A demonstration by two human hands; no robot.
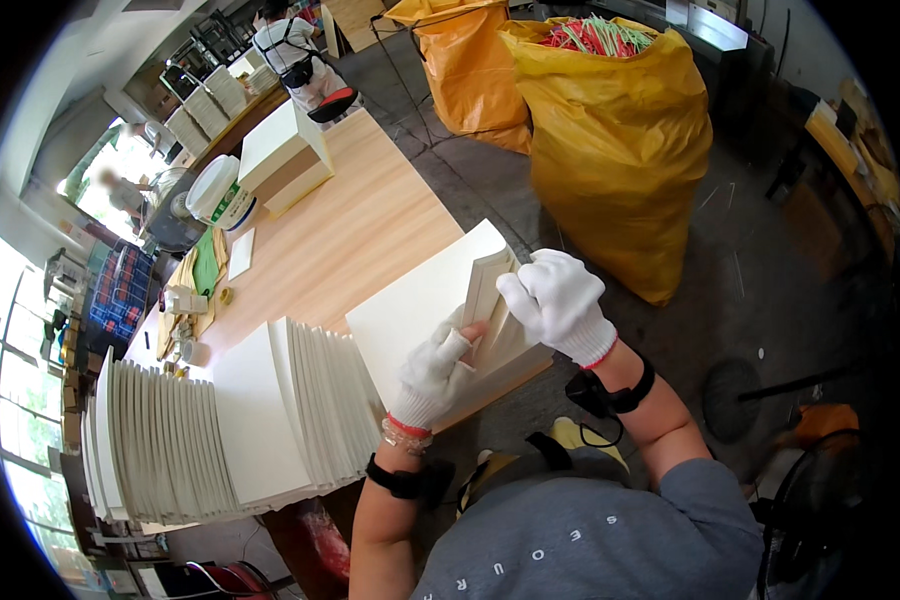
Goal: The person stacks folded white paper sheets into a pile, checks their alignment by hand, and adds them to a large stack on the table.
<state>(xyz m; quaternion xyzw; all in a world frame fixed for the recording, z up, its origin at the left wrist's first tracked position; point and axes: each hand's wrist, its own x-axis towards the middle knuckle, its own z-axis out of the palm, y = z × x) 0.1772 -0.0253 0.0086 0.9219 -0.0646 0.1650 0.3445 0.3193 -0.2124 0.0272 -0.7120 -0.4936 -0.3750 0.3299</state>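
Note:
Both my hands wear white knit gloves with red cuffs. My right hand (558, 305) is closed at the upper right end of a folded white board (485, 275), its fingers bent over the edge. My left hand (435, 375) grips the lower left side of the same board, with a bare fingertip showing against it. The board stands partly raised over a pile of flat white boards (400, 295) at the table's near right corner. Left of my hands, a long row of folded white boards (335, 400) leans on edge, fanned toward the far left.
On the wooden table (380, 200) stand a white box-shaped stack (280, 150) and a white bucket (215, 195). A green cloth (208, 262) lies at its left edge. Large yellow sacks (620, 160) stand on the floor beyond the right side. A person (295, 55) stands at the back.

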